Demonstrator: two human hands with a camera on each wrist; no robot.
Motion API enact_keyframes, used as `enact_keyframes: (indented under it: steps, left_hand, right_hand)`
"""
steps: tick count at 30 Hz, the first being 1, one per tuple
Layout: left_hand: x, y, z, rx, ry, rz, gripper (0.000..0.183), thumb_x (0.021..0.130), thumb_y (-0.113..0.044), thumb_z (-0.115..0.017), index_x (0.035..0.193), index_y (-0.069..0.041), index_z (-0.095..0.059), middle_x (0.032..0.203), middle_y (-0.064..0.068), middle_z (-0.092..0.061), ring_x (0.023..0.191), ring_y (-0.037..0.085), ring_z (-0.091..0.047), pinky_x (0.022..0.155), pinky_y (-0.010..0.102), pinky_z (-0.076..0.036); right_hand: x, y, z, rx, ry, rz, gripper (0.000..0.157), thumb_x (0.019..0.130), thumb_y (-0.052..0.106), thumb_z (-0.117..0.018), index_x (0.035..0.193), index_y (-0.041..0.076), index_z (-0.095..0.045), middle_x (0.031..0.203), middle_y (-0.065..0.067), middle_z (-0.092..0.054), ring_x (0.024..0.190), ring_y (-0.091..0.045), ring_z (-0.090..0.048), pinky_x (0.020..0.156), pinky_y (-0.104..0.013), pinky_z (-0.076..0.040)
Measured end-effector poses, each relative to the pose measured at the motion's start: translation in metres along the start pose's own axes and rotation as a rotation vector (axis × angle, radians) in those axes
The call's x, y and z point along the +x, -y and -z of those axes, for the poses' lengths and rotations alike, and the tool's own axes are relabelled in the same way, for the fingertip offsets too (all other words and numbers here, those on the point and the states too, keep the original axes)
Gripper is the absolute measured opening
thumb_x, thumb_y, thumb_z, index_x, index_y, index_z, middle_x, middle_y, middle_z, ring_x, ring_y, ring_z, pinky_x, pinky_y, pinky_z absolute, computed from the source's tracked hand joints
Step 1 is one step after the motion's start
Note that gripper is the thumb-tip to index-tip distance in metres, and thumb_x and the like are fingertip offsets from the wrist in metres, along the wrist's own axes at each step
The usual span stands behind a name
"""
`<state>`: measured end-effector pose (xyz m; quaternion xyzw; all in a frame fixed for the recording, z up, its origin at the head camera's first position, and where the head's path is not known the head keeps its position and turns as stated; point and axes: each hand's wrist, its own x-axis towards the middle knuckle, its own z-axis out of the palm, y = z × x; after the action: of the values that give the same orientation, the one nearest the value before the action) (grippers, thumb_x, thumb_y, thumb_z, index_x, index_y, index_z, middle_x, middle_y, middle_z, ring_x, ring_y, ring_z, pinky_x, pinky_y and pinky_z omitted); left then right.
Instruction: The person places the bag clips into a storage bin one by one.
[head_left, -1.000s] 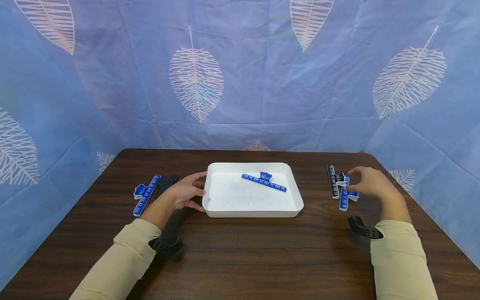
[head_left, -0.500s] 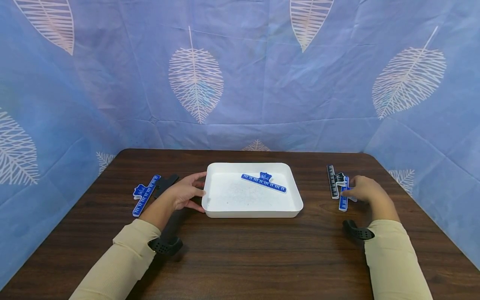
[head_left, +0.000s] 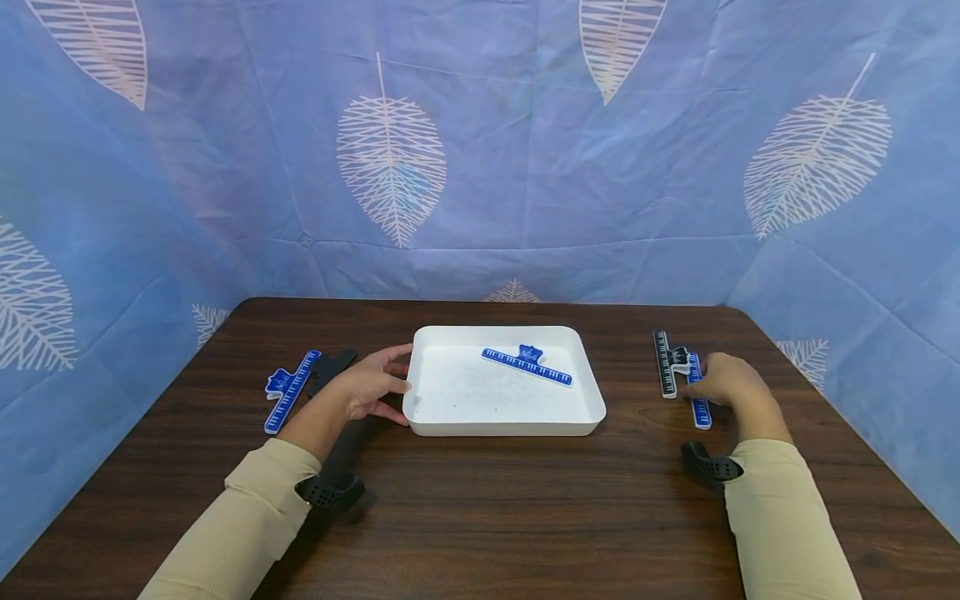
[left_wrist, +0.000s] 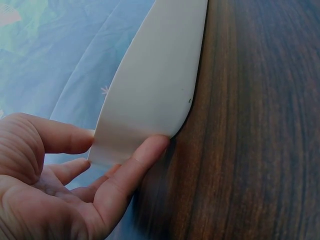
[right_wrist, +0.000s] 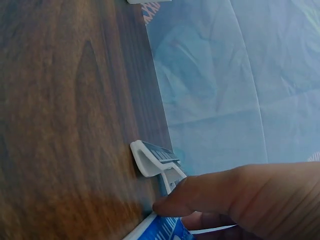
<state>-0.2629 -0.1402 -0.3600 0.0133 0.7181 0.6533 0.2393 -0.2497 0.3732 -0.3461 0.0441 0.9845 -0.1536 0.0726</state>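
My left hand (head_left: pixel 367 389) rests at the left end of the white tray (head_left: pixel 502 428), its spread fingers touching the end wall. The left wrist view shows the fingertips against the tray's outer wall and rim. A blue clip (head_left: pixel 527 365) with a piano-key pattern lies inside the tray. On the right, my right hand (head_left: pixel 738 387) pinches another blue piano-key clip (head_left: pixel 701 414) between thumb and fingers; the hand hides its handle. Just left of that clip is a black piano-key clip (head_left: pixel 663 364), seen beyond the thumb in the right wrist view.
Left of the tray, a blue clip (head_left: pixel 291 392) lies beside a plain black clip (head_left: pixel 332 369), partly behind the left forearm. The dark wooden table (head_left: pixel 525 517) ends at a blue curtain (head_left: pixel 480 167) with white leaf prints.
My right hand has moved left and down onto the blue clip and pinches it. That clip has turned and shifted slightly away from the black one. The left hand stays at the tray.
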Motion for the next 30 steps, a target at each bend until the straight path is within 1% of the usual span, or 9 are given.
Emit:
enact_keyframes:
  steps: [3,7,11,15,17,22,25,27,30]
  left_hand:
    - [0.0,0.0,0.001,0.0,-0.002,0.002,0.073,0.095,0.01,-0.049,0.156,-0.016,-0.021,0.148,0.023,-0.032,0.123,0.047,-0.046,0.069,0.055,-0.058]
    - [0.001,0.001,0.001,-0.003,0.002,0.006,0.072,0.095,0.01,-0.049,0.156,-0.016,-0.021,0.148,0.024,-0.032,0.123,0.047,-0.047,0.069,0.055,-0.058]
    - [0.001,0.001,0.002,-0.002,0.005,0.005,0.072,0.095,0.01,-0.049,0.156,-0.016,-0.021,0.148,0.024,-0.032,0.123,0.047,-0.047,0.069,0.055,-0.058]
    - [0.002,0.0,0.001,0.0,0.005,0.005,0.071,0.095,0.01,-0.049,0.156,-0.016,-0.021,0.148,0.023,-0.032,0.122,0.047,-0.047,0.069,0.055,-0.058]
    - [0.002,0.0,0.001,0.002,0.003,0.006,0.071,0.095,0.01,-0.049,0.156,-0.016,-0.021,0.148,0.023,-0.032,0.122,0.047,-0.047,0.069,0.055,-0.058]
    - [0.002,-0.001,0.002,0.005,-0.001,0.011,0.071,0.095,0.01,-0.05,0.156,-0.016,-0.022,0.148,0.023,-0.033,0.121,0.047,-0.048,0.069,0.055,-0.058]
    - [0.001,0.0,0.002,0.004,0.001,0.012,0.071,0.095,0.01,-0.05,0.156,-0.016,-0.022,0.148,0.023,-0.033,0.122,0.047,-0.048,0.069,0.055,-0.058]
    - [0.001,0.0,0.002,0.003,0.001,0.01,0.071,0.095,0.01,-0.05,0.156,-0.016,-0.022,0.148,0.023,-0.032,0.122,0.047,-0.047,0.069,0.055,-0.058]
    - [0.001,-0.001,0.001,0.001,0.002,0.006,0.072,0.095,0.01,-0.049,0.156,-0.016,-0.022,0.148,0.023,-0.032,0.123,0.047,-0.047,0.069,0.055,-0.058]
  right_hand:
    - [-0.001,0.001,0.0,-0.005,-0.005,-0.014,0.039,0.08,0.031,-0.074,0.075,-0.004,-0.059,0.069,-0.012,-0.061,0.064,-0.025,-0.054,0.058,-0.039,-0.047]
    - [-0.003,0.001,0.0,-0.008,-0.012,-0.034,0.037,0.08,0.029,-0.074,0.067,0.0,-0.056,0.066,-0.011,-0.061,0.061,-0.023,-0.053,0.055,-0.036,-0.046]
    - [-0.005,-0.002,0.001,-0.013,-0.018,-0.07,0.034,0.079,0.025,-0.074,0.064,0.002,-0.055,0.065,-0.01,-0.059,0.061,-0.024,-0.053,0.056,-0.037,-0.047]
    - [-0.006,-0.007,0.003,-0.021,-0.021,-0.095,0.036,0.079,0.023,-0.073,0.06,0.009,-0.047,0.06,-0.006,-0.052,0.059,-0.023,-0.05,0.056,-0.036,-0.043]
    - [-0.006,-0.009,0.005,-0.018,-0.02,-0.102,0.035,0.079,0.023,-0.073,0.059,0.008,-0.049,0.06,-0.006,-0.053,0.059,-0.024,-0.051,0.056,-0.038,-0.046]
    - [-0.01,-0.011,0.013,-0.01,-0.036,-0.104,0.029,0.078,0.024,-0.075,0.068,0.0,-0.062,0.069,-0.013,-0.062,0.066,-0.03,-0.056,0.062,-0.048,-0.052]
    - [-0.012,-0.009,0.016,0.001,-0.06,-0.097,0.029,0.077,0.025,-0.076,0.07,0.001,-0.061,0.069,-0.013,-0.06,0.067,-0.029,-0.055,0.06,-0.046,-0.05]
    - [-0.012,-0.008,0.017,0.012,-0.076,-0.087,0.031,0.076,0.025,-0.077,0.07,0.003,-0.057,0.068,-0.011,-0.057,0.066,-0.028,-0.053,0.057,-0.042,-0.047]
    - [-0.014,-0.004,0.019,0.026,-0.1,-0.056,0.034,0.074,0.024,-0.079,0.077,-0.001,-0.056,0.07,-0.011,-0.057,0.066,-0.027,-0.052,0.055,-0.039,-0.046]
